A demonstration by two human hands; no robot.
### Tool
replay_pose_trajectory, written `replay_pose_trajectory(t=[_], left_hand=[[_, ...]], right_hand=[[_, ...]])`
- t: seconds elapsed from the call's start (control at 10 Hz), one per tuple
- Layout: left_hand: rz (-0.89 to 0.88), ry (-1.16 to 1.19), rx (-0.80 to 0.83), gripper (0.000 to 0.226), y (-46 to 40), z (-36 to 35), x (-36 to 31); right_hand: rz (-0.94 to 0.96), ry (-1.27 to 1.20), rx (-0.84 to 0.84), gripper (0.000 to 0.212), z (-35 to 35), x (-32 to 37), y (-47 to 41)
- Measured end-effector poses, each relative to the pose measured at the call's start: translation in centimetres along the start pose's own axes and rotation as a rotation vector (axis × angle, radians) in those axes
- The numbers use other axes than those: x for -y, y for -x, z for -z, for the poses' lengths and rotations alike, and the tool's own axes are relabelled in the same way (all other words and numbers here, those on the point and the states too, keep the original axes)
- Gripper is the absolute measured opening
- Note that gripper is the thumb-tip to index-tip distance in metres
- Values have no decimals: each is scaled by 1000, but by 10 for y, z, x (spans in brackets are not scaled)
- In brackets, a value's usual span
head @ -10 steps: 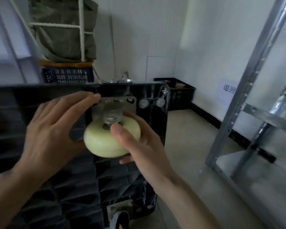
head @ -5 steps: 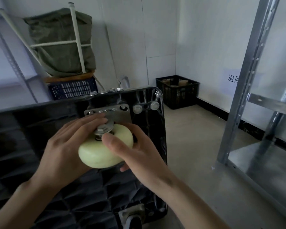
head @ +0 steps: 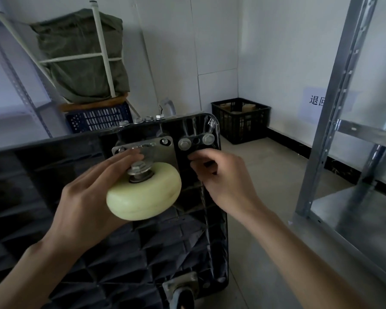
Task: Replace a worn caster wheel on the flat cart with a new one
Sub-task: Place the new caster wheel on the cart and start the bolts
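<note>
The black flat cart (head: 54, 186) stands on its side with its ribbed underside facing me. A cream caster wheel (head: 145, 195) on a silver mounting plate (head: 165, 152) sits at the cart's upper right corner. My left hand (head: 85, 197) holds the wheel from the left, its fingertips reaching the plate. My right hand (head: 223, 177) is just right of the wheel, fingers curled at the cart's right rim below two bolt heads (head: 184, 143). Several loose bolts (head: 143, 119) rest on the cart's top edge. A second caster (head: 181, 291) shows at the lower corner.
A black crate (head: 241, 119) sits in the far corner on the floor. Metal shelving (head: 334, 130) rises at the right. At the back left, a blue crate (head: 98, 119) carries a green sack (head: 83, 56) behind a white frame.
My right hand has let go of the wheel and moved right to the cart's rim. My left hand now holds the wheel alone. The view has tilted down slightly.
</note>
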State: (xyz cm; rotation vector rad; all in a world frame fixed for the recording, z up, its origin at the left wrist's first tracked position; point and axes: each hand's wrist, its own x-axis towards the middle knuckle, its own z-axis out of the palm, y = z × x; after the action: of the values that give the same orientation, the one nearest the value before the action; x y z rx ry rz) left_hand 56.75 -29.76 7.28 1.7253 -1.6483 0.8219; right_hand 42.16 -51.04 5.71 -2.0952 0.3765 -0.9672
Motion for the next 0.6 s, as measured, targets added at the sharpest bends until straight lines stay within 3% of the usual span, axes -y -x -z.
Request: replay_pose_trajectory(t=[0.3, 0.6], left_hand=[[6, 3, -6, 71, -3, -1, -2], [177, -4, 58, 96, 6, -5, 3]], right_hand=[[32, 210, -13, 14, -20, 2, -13], [22, 106, -12, 9, -22, -7, -18]])
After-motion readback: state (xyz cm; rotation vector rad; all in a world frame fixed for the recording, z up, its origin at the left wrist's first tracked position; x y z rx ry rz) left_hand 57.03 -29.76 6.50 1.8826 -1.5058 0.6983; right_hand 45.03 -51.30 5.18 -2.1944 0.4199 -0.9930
